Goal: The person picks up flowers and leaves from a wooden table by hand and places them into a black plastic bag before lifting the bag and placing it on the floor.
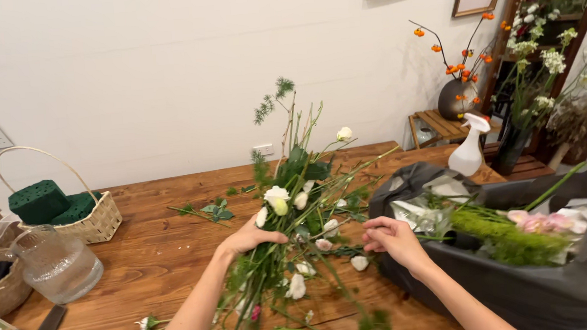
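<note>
My left hand (249,237) is closed around a loose bundle of flower stems (291,221) at the middle of the frame, fingers wrapped over the stalks and thumb tucked against them. The bundle lies low over the wooden desk (155,267), its white blooms and green tips fanning toward the upper centre, cut ends trailing to the lower centre. My right hand (391,237) sits just right of the bundle with fingers drawn together at the tips, seemingly pinching a thin stem or leaf; I cannot tell exactly what it grips.

The risk I see is the bundle splaying. The stems cross at many angles and my left hand holds only a narrow part of them, so a slack grip could let the outer stalks slide out onto the desk. A tug from the right hand could also snap a slender stem or knock off a white flower head; a few small blooms (146,327) already lie loose at the lower left.

Both forearms enter from the bottom edge and converge, left wrist turned inward, right wrist slightly raised beside the black bag of greenery (526,286). A glass jar (57,264) stands at the left, near a wicker basket (95,222) holding green foam blocks.
</note>
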